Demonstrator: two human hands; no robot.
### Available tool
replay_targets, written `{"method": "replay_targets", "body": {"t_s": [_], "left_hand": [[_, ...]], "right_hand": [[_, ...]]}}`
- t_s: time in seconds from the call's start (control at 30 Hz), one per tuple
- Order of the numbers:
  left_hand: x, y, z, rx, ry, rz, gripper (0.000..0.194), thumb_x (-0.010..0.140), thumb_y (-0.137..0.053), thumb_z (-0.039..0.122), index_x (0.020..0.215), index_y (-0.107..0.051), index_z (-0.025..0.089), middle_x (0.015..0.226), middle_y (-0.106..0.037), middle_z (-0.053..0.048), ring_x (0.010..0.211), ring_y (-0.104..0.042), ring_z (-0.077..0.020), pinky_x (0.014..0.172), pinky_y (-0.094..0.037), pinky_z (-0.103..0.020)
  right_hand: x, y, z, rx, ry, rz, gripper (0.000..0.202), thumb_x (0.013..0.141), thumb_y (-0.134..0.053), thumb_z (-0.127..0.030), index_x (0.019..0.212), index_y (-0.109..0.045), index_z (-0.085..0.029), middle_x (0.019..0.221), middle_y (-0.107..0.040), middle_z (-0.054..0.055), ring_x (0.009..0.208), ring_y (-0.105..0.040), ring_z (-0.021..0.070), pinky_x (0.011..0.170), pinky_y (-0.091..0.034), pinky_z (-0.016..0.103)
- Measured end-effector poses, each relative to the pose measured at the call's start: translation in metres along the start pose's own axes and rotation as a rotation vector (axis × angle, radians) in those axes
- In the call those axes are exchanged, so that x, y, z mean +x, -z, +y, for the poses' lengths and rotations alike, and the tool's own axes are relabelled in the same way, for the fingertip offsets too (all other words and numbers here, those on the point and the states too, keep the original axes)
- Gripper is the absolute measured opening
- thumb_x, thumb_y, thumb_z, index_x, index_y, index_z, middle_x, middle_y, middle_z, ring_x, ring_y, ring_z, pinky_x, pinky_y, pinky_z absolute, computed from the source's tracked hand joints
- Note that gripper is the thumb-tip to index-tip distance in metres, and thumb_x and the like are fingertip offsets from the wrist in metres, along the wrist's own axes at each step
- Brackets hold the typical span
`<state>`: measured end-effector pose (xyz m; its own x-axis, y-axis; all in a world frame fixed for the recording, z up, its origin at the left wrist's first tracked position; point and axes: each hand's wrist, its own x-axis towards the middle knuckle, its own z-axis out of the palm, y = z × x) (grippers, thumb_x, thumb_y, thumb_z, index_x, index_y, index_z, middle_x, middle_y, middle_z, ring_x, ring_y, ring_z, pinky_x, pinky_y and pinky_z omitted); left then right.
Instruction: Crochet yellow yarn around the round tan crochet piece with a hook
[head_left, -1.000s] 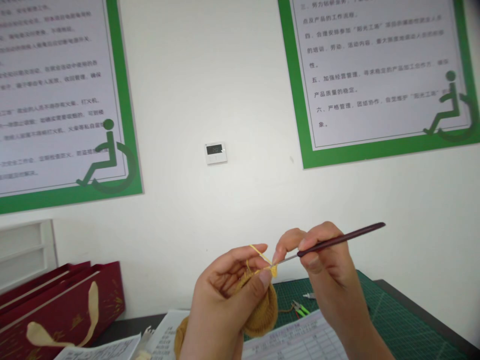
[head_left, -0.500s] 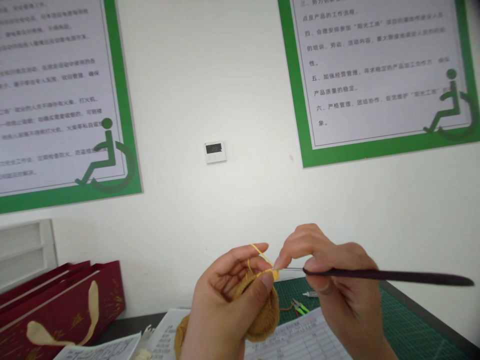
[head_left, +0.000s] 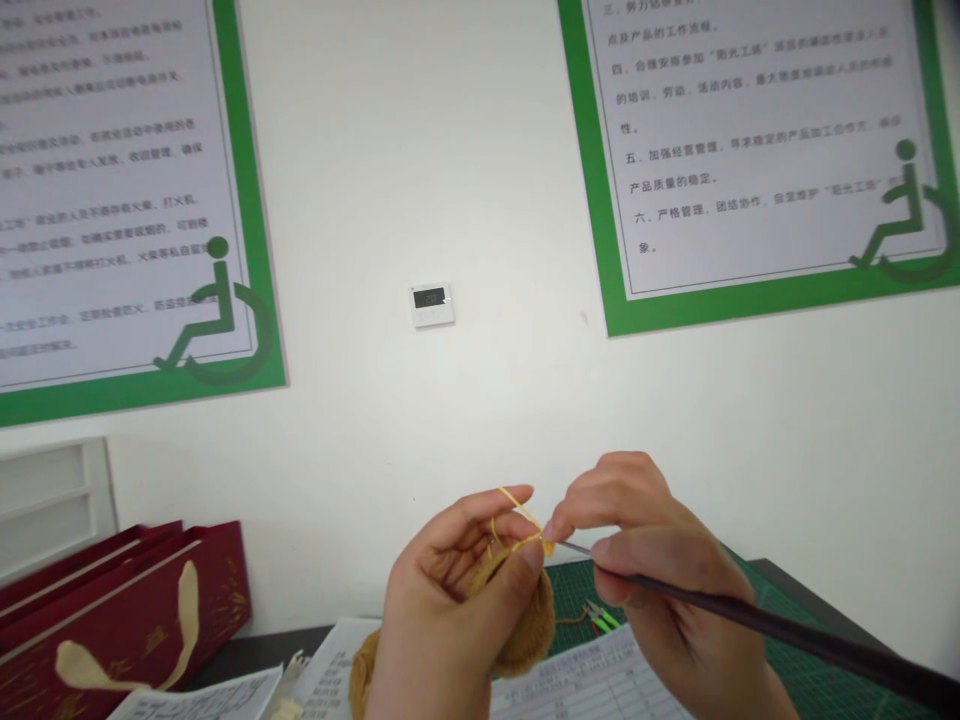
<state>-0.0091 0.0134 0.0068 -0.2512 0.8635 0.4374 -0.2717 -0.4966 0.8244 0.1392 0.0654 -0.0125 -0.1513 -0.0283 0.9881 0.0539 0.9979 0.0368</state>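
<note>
My left hand (head_left: 465, 580) pinches the edge of a round brown crochet piece (head_left: 529, 630) between thumb and fingers. Yellow yarn (head_left: 517, 500) runs over its raised index finger and down to the piece's top edge, where a few yellow stitches show. My right hand (head_left: 660, 560) is closed on a crochet hook (head_left: 720, 603) with a dark handle and thin metal shaft. The hook's tip is at the yellow stitches, hidden by fingers and yarn. My right index fingertip touches the work there. More brown yarn or crochet (head_left: 364, 670) shows behind my left wrist.
Below the hands lie printed sheets (head_left: 592, 680) and a green cutting mat (head_left: 810, 640) with green-handled snips (head_left: 601, 616). Dark red gift bags (head_left: 150, 620) stand at the left. The wall ahead carries a thermostat (head_left: 432, 305) and two green-framed posters (head_left: 615, 318).
The hook's handle end has swung down and toward me, so it now slopes to the lower right. My right fingers have shifted slightly; my left hand stays almost still.
</note>
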Motion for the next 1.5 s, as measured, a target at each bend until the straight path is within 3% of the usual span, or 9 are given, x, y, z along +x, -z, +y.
{"method": "replay_targets", "body": {"t_s": [0.27, 0.4, 0.5, 0.67, 0.77, 0.9, 1.13, 1.33, 1.5], "left_hand": [[-0.001, 0.006, 0.001, -0.041, 0.130, -0.067, 0.034, 0.064, -0.094, 0.021, 0.096, -0.085, 0.020, 0.079, -0.075, -0.006, 0.065, -0.067, -0.0160, 0.060, -0.053, -0.024], [-0.001, 0.008, 0.001, -0.109, 0.196, -0.111, 0.037, 0.059, -0.097, 0.024, 0.094, -0.085, 0.022, 0.084, -0.074, -0.006, 0.071, -0.070, -0.0187, 0.065, -0.056, -0.027], [-0.002, 0.007, 0.002, -0.156, 0.208, -0.107, 0.037, 0.057, -0.099, 0.024, 0.092, -0.086, 0.021, 0.082, -0.075, -0.006, 0.071, -0.069, -0.0168, 0.065, -0.055, -0.024], [-0.003, 0.002, 0.001, -0.232, 0.273, -0.063, 0.045, 0.053, -0.100, 0.023, 0.095, -0.086, 0.021, 0.079, -0.076, -0.005, 0.068, -0.070, -0.0162, 0.064, -0.056, -0.024], [-0.004, -0.004, -0.002, -0.245, 0.216, -0.017, 0.043, 0.051, -0.101, 0.022, 0.092, -0.086, 0.019, 0.073, -0.076, -0.004, 0.064, -0.069, -0.0143, 0.063, -0.056, -0.022], [-0.004, -0.009, -0.006, -0.145, -0.034, 0.093, 0.037, 0.061, -0.097, 0.021, 0.096, -0.085, 0.021, 0.072, -0.078, -0.003, 0.064, -0.068, -0.0126, 0.062, -0.054, -0.019], [-0.003, -0.005, -0.004, 0.007, -0.140, 0.097, 0.030, 0.069, -0.089, 0.015, 0.097, -0.086, 0.026, 0.073, -0.076, -0.001, 0.061, -0.062, -0.0091, 0.057, -0.047, -0.015], [-0.002, -0.003, 0.000, 0.004, -0.060, 0.050, 0.025, 0.064, -0.092, 0.015, 0.087, -0.086, 0.021, 0.071, -0.075, -0.003, 0.062, -0.063, -0.0110, 0.058, -0.049, -0.017], [0.001, -0.005, -0.002, -0.073, -0.049, 0.024, 0.024, 0.062, -0.093, 0.013, 0.084, -0.086, 0.021, 0.072, -0.076, -0.002, 0.068, -0.069, -0.0124, 0.065, -0.053, -0.018]], "right_hand": [[0.007, -0.007, -0.010, -0.144, 0.075, 0.095, 0.024, 0.096, -0.059, -0.018, 0.074, -0.054, -0.026, 0.087, -0.078, 0.000, 0.075, -0.071, 0.0208, 0.075, -0.051, 0.045], [-0.004, -0.019, -0.002, -0.051, 0.063, 0.218, 0.016, 0.097, -0.058, -0.018, 0.094, -0.064, -0.032, 0.083, -0.076, -0.001, 0.071, -0.067, 0.0199, 0.073, -0.052, 0.045], [-0.017, -0.025, 0.010, 0.043, -0.001, 0.280, 0.031, 0.098, -0.059, -0.020, 0.121, -0.063, -0.041, 0.098, -0.077, 0.002, 0.080, -0.067, 0.0232, 0.078, -0.052, 0.051], [-0.028, -0.032, 0.021, 0.018, -0.009, 0.318, 0.030, 0.092, -0.069, -0.022, 0.115, -0.070, -0.042, 0.090, -0.076, 0.001, 0.080, -0.064, 0.0249, 0.076, -0.051, 0.048], [-0.026, -0.035, 0.018, -0.131, 0.001, 0.383, 0.037, 0.088, -0.069, -0.014, 0.114, -0.071, -0.040, 0.092, -0.076, 0.001, 0.082, -0.065, 0.0250, 0.075, -0.052, 0.046], [-0.018, -0.037, 0.009, -0.320, 0.125, 0.373, 0.043, 0.081, -0.068, -0.003, 0.111, -0.069, -0.035, 0.099, -0.075, 0.002, 0.084, -0.067, 0.0225, 0.080, -0.051, 0.046], [-0.009, -0.030, -0.002, 0.135, -0.231, 0.500, 0.008, 0.099, -0.058, -0.021, 0.097, -0.065, -0.026, 0.077, -0.060, 0.001, 0.072, -0.057, 0.0182, 0.067, -0.044, 0.035], [0.001, -0.033, 0.001, 0.740, -0.730, 0.467, 0.028, 0.098, -0.063, -0.040, 0.077, -0.058, -0.022, 0.068, -0.052, -0.002, 0.067, -0.047, 0.0135, 0.067, -0.040, 0.028], [0.000, -0.044, 0.002, 1.048, -0.862, 0.355, 0.036, 0.093, -0.069, -0.047, 0.074, -0.050, -0.022, 0.073, -0.052, -0.002, 0.074, -0.046, 0.0154, 0.075, -0.044, 0.030]]}}
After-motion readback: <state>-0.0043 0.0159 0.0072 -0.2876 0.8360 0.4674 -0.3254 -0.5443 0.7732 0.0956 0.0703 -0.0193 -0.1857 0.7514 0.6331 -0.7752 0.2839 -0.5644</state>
